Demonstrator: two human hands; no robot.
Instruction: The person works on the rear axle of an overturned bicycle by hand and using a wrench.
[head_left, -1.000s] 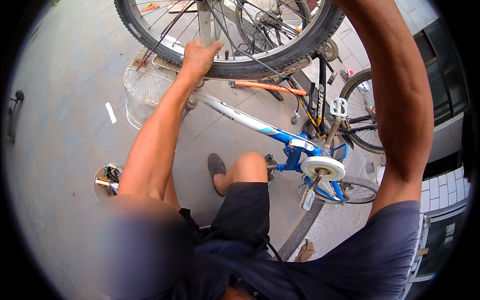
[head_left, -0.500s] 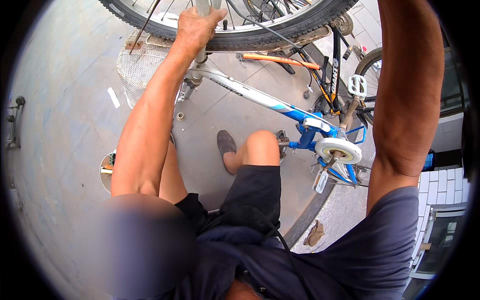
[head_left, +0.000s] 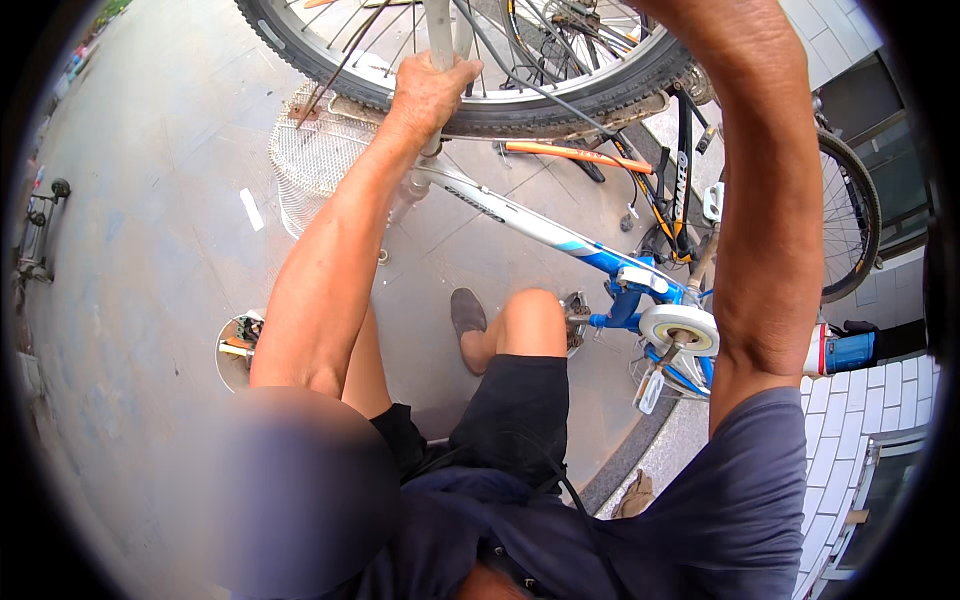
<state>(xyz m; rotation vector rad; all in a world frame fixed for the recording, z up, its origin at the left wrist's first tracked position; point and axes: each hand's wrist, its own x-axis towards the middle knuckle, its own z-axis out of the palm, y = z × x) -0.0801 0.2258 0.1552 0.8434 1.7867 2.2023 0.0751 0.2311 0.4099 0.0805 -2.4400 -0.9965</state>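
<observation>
Black shorts (head_left: pixel 510 410): worn by the person. Blue-and-white bicycle frame (head_left: pixel 530 224): slanting across, ahead of the bent knee. Left hand (head_left: pixel 427 93): closed round a grey fork leg (head_left: pixel 438 28). Right hand: out of sight; its grip I cannot tell. Black-tyred wheel (head_left: pixel 560 118): at that fork. Wire basket (head_left: pixel 308 152): left of the forearm. Black-and-orange bicycle (head_left: pixel 684 165): farther off, right.

Diffuse daylight lights the floor (head_left: pixel 170 230) brightly with soft shadows; fisheye distortion bends the tiled wall (head_left: pixel 845 430), corners are black, lower left heavily blurred.
</observation>
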